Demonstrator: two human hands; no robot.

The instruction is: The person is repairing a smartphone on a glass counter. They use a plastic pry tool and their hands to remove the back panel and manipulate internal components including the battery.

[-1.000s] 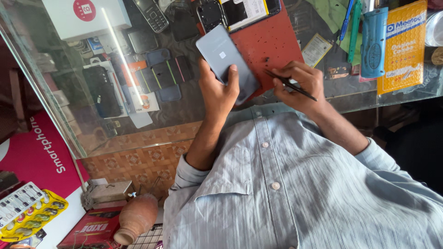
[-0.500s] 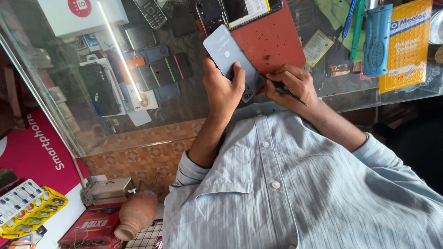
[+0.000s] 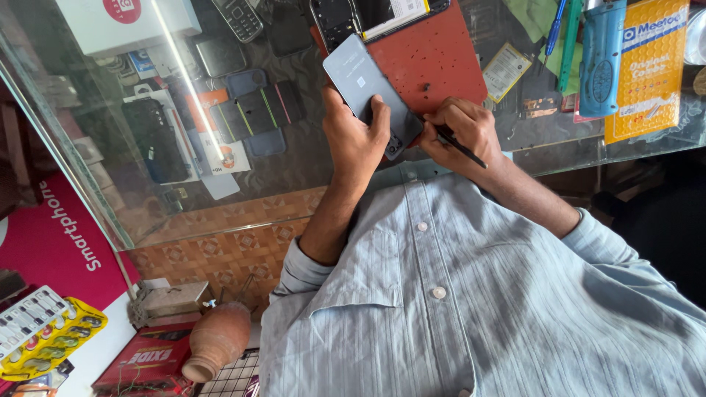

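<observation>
My left hand (image 3: 354, 140) grips a grey smartphone (image 3: 362, 79) by its lower end, back cover up, tilted over a red work mat (image 3: 441, 59). My right hand (image 3: 465, 134) pinches a thin black tool (image 3: 460, 147). The tool's tip is at the phone's lower corner, by the camera end. Both hands are over the near edge of a glass counter (image 3: 294, 176). My light blue striped shirt fills the lower frame.
On the counter lie a keypad phone (image 3: 239, 18), a white box (image 3: 125, 22), another phone on the mat (image 3: 334, 22), a blue cylindrical case (image 3: 601, 59) and a yellow packet (image 3: 647, 66). Phone cases (image 3: 254, 110) show beneath the glass. A clay pot (image 3: 217, 342) stands on the floor.
My right hand has drawn the tool closer to the phone's lower corner. The phone has stayed in my left hand with only a slight shift.
</observation>
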